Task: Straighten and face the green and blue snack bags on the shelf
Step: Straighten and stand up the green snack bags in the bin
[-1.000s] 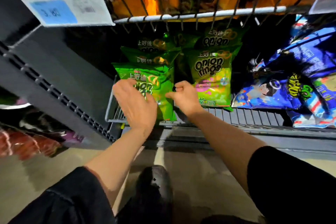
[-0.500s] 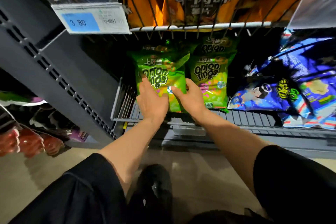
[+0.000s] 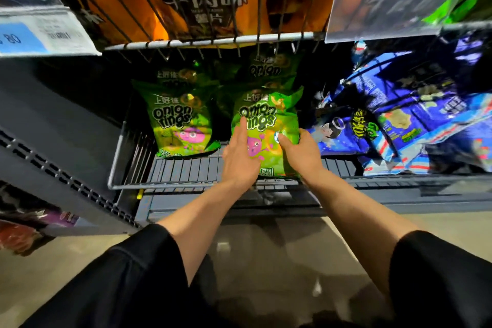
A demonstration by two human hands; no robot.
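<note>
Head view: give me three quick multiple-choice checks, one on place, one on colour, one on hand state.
1. The blue snack bags lie where, relative to the green ones?
A. right
B. left
C. shelf above

2. The bags on the upper wire shelf are mostly
A. pink
B. orange
C. white

3. Both hands are on
A. the price tag
B. nothing
C. the right front green bag

A: blue bags fill the right side.
B: orange packs show behind the wire.
C: left hand and right hand rest on its face and edge.
</note>
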